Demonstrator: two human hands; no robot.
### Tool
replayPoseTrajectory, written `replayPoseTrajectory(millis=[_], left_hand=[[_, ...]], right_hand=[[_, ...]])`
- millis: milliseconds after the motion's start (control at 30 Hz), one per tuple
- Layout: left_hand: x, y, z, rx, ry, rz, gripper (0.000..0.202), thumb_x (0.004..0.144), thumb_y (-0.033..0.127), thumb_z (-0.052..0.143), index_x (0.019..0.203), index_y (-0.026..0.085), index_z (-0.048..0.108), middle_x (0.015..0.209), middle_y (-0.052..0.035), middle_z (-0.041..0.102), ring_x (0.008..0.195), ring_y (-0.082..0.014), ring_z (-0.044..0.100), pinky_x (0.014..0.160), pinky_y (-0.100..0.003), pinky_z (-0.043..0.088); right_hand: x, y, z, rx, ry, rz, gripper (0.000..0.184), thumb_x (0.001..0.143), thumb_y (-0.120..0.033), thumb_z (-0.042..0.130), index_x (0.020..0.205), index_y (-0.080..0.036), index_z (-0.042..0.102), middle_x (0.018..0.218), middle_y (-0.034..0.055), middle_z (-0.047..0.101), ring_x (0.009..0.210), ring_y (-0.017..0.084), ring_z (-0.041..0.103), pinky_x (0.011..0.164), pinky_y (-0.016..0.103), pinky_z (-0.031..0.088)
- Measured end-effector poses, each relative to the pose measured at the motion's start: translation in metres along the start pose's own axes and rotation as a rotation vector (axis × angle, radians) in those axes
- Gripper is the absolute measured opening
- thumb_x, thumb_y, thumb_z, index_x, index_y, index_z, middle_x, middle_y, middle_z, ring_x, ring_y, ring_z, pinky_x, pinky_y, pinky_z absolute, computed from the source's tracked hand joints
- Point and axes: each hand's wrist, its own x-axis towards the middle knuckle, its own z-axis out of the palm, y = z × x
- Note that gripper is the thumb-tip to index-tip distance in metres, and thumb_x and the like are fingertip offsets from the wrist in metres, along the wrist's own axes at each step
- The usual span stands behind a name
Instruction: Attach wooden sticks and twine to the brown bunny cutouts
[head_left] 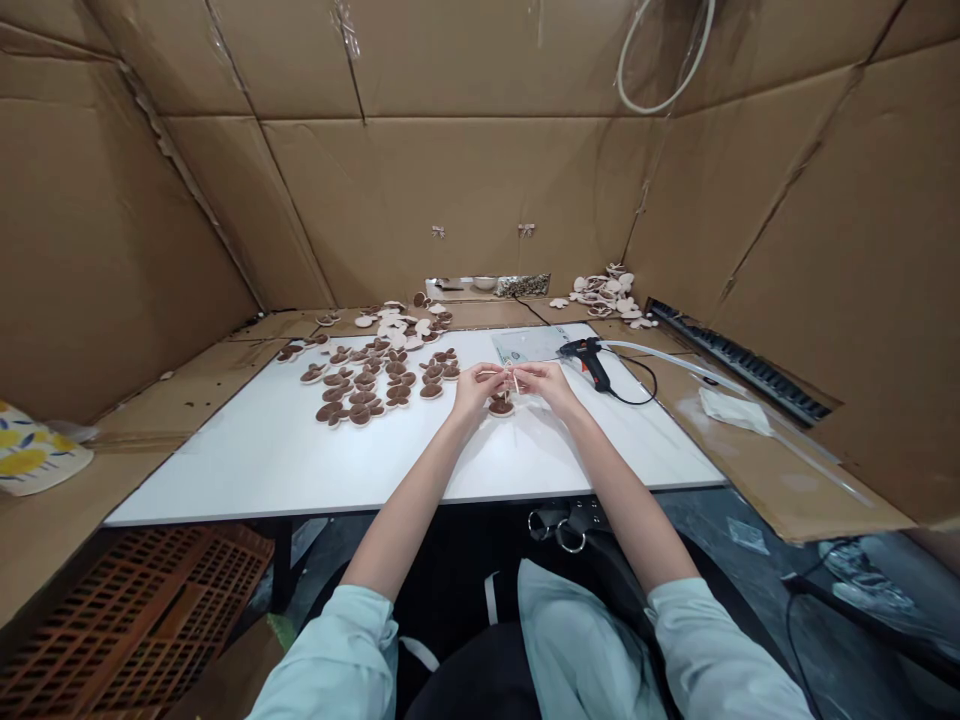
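My left hand (478, 386) and my right hand (545, 384) meet over the white board, fingertips pinched close together. Between them is a thin pale strip (516, 382), with short ends hanging down; its exact kind is too small to make out. Just below the fingers, a brown lobed piece with a pale rim (501, 406) lies on the board. Many similar brown lobed pieces (365, 381) are spread to the left of my hands. To the right rests a black glue gun (589, 360) with its cord.
Pale lobed pieces are heaped at the back left (401, 325) and back right (606, 290). A shallow tray (450, 284) with a small bowl stands behind the white board (247, 470). Cardboard walls (480, 180) enclose the table; an orange crate (142, 610) sits low left.
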Motion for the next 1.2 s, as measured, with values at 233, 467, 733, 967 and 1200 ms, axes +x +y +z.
replayPoseTrajectory(millis=[233, 467, 733, 967, 1200], left_hand=[[-0.0055, 0.0062, 0.0007, 0.083, -0.009, 0.011, 0.021, 0.046, 0.017, 0.073, 0.065, 0.013, 0.064, 0.060, -0.0038, 0.065, 0.058, -0.0136, 0.059, 0.062, -0.028, 0.045], [-0.0035, 0.0053, -0.0006, 0.158, 0.011, 0.063, 0.018, 0.049, 0.015, 0.071, 0.066, 0.013, 0.067, 0.066, -0.0056, 0.067, 0.059, -0.0142, 0.058, 0.057, -0.026, 0.042], [-0.0026, 0.0029, -0.0019, 0.213, 0.008, 0.108, 0.023, 0.053, 0.019, 0.072, 0.076, 0.013, 0.070, 0.073, -0.0066, 0.069, 0.069, -0.0172, 0.062, 0.070, -0.030, 0.046], [0.0027, -0.0011, -0.0056, 0.212, 0.038, 0.122, 0.022, 0.053, 0.025, 0.074, 0.071, 0.013, 0.070, 0.079, -0.0074, 0.068, 0.073, -0.0179, 0.062, 0.071, -0.030, 0.047], [-0.0005, 0.0006, -0.0031, 0.137, -0.010, 0.045, 0.025, 0.053, 0.028, 0.073, 0.072, 0.012, 0.070, 0.064, -0.0049, 0.066, 0.058, -0.0119, 0.057, 0.063, -0.026, 0.045]], right_hand=[[0.0001, -0.0001, -0.0008, 0.007, -0.005, -0.025, 0.034, 0.047, -0.037, 0.075, 0.073, -0.015, 0.069, 0.072, 0.0057, 0.069, 0.068, 0.017, 0.062, 0.067, 0.032, 0.049], [0.0005, -0.0019, -0.0011, 0.056, 0.021, -0.004, 0.040, 0.042, -0.033, 0.078, 0.077, -0.016, 0.068, 0.072, 0.0054, 0.069, 0.067, 0.018, 0.064, 0.069, 0.034, 0.051], [0.0009, 0.0004, -0.0023, -0.004, 0.009, -0.056, 0.036, 0.048, -0.035, 0.075, 0.076, -0.014, 0.070, 0.076, 0.0068, 0.070, 0.073, 0.020, 0.064, 0.077, 0.036, 0.048], [0.0027, 0.0051, -0.0028, -0.132, 0.051, -0.134, 0.030, 0.055, -0.036, 0.070, 0.076, -0.015, 0.070, 0.081, 0.0073, 0.070, 0.078, 0.021, 0.063, 0.075, 0.035, 0.048], [0.0044, 0.0076, -0.0033, -0.114, 0.041, -0.129, 0.029, 0.055, -0.036, 0.070, 0.075, -0.015, 0.070, 0.077, 0.0061, 0.070, 0.075, 0.020, 0.063, 0.074, 0.035, 0.048]])
